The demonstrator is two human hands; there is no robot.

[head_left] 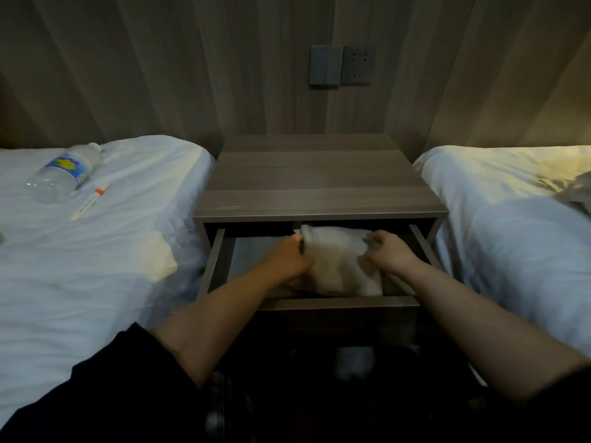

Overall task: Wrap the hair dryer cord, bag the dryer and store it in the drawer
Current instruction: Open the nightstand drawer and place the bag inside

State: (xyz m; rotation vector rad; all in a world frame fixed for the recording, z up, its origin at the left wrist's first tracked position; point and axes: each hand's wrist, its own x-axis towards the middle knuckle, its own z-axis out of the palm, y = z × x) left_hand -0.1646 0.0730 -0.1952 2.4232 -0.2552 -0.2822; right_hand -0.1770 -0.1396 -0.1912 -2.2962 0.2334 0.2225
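Note:
A white cloth bag [337, 260] lies inside the pulled-out drawer [339, 302] of the grey wooden nightstand [316, 183]. The hair dryer and its cord are hidden inside the bag. My left hand [289, 259] grips the bag's left side, fingers closed on the fabric. My right hand [388, 252] pinches the bag's right side, also inside the drawer. The bag fills the middle and right of the drawer, reaching under the nightstand top.
White beds flank the nightstand. A plastic water bottle [65, 172] and a white pen with an orange band [91, 201] lie on the left bed [80, 251]. A wall switch and socket [340, 67] sit above the nightstand. Crumpled cloth [572, 190] lies on the right bed.

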